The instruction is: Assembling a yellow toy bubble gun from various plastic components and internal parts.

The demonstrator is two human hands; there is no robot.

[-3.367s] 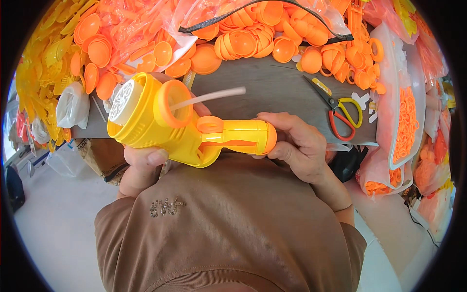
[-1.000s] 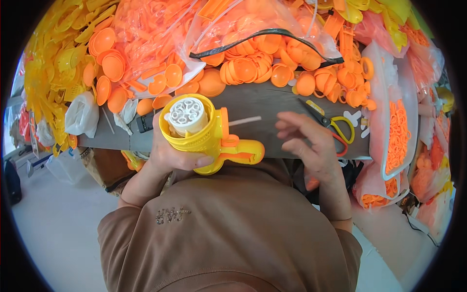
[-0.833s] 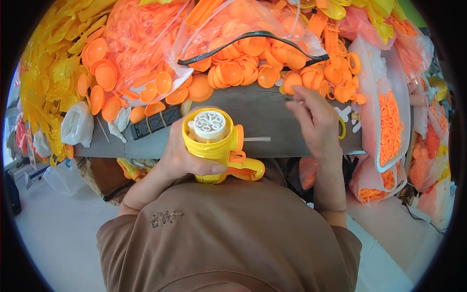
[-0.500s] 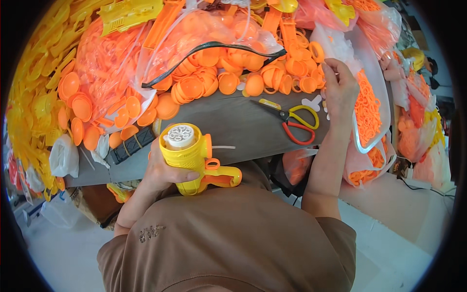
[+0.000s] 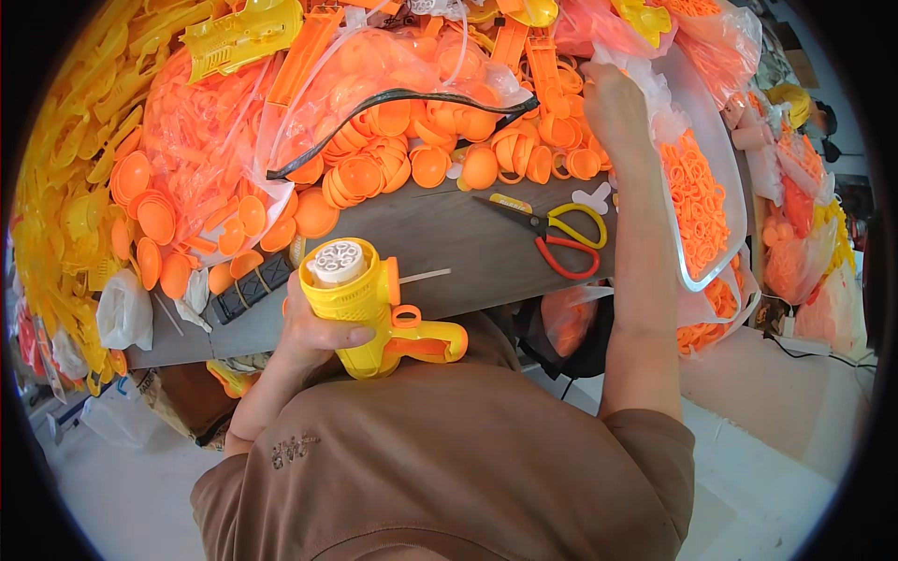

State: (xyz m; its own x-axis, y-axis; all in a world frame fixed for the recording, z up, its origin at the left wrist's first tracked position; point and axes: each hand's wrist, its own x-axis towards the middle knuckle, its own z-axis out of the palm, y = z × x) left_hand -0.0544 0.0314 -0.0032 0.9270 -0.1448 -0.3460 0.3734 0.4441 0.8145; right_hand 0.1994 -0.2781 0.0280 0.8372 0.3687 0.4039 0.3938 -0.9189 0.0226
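A yellow toy bubble gun (image 5: 360,313) with an orange-edged handle stands upright in front of my chest. My left hand (image 5: 313,327) is wrapped round its body, thumb across the front. Its open top end shows a white bubble nozzle (image 5: 337,264) with several holes. A thin pale tube (image 5: 426,276) sticks out to its right. My right hand (image 5: 617,112) reaches far over the table to the right end of the orange parts, beside loose orange rings (image 5: 568,77) and a clear bag. Its fingertips are mostly hidden, so I cannot make out whether they hold anything.
Scissors (image 5: 561,238) with red and yellow handles lie on the grey table (image 5: 449,220). Orange cups (image 5: 360,173) and bagged orange parts (image 5: 201,122) fill the back. Yellow shells (image 5: 70,196) heap at left. A clear bin (image 5: 694,284) of small orange rings stands right.
My right hand has moved farther away and slightly left, from beside the bin to the orange parts. The left hand still holds the bubble gun in nearly the same place.
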